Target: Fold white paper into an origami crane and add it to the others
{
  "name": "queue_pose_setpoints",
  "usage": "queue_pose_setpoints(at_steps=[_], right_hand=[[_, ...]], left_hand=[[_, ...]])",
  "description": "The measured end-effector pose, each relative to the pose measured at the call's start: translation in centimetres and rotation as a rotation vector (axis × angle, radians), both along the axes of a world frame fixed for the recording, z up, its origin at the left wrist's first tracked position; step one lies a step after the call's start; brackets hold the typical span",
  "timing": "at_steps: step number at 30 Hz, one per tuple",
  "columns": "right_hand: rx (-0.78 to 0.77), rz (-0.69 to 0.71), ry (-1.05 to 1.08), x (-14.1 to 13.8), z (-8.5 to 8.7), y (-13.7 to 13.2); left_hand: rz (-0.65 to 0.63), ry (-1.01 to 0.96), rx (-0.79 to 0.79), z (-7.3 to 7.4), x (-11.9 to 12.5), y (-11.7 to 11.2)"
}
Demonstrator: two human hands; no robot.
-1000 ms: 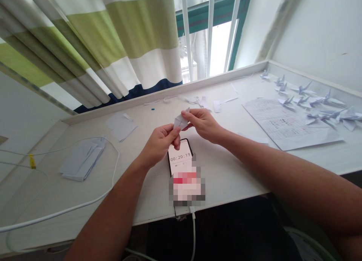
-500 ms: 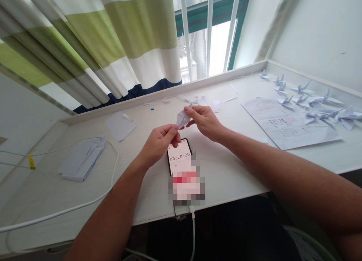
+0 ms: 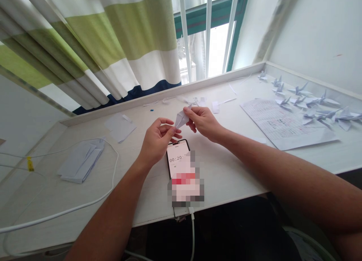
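A small folded piece of white paper (image 3: 180,120) is held above the white table (image 3: 226,170), just past a phone (image 3: 178,157) that shows a running timer. My right hand (image 3: 203,121) pinches the paper's upper right end between thumb and fingers. My left hand (image 3: 157,139) is just left of the paper, its fingers loosened and partly spread, the fingertips at or very near the paper's lower left edge.
Several folded paper cranes (image 3: 311,102) lie at the far right beside a printed sheet (image 3: 283,125). A stack of paper squares (image 3: 82,159) and another sheet (image 3: 120,126) lie at the left. A white cable (image 3: 85,204) loops across the left side. Paper scraps (image 3: 198,100) lie along the raised back rim.
My left hand has loosened its pinch on the folded paper and its fingers have spread. My right hand has stayed closed on the paper. The phone's timer has run on.
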State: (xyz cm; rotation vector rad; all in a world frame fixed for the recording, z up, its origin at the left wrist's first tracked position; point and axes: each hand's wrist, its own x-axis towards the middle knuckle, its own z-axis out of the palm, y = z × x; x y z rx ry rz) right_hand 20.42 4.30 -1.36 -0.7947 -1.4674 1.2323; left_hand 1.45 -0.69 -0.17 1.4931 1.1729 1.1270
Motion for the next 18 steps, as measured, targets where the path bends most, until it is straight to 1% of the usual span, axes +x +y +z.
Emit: queue_pose_setpoints(at_steps=[5,9,12,15,18], right_hand=[[-0.025,0.076,-0.012,0.09,-0.13,-0.01],[0.012,0.046,0.010,0.15,-0.03,0.03],[-0.002,0.047,0.027,0.14,0.16,-0.01],[-0.044,0.076,0.039,0.09,0.31,-0.12],[-0.049,0.103,0.053,0.04,0.40,-0.21]], left_hand=[[-0.027,0.031,0.017,0.08,-0.22,-0.07],[-0.034,0.111,0.147,0.04,-0.29,-0.14],[-0.010,0.175,0.233,-0.19,-0.19,-0.21],[0.031,0.173,0.237,-0.48,-0.07,-0.25],[0.078,0.136,0.231,-0.64,0.01,-0.21]])
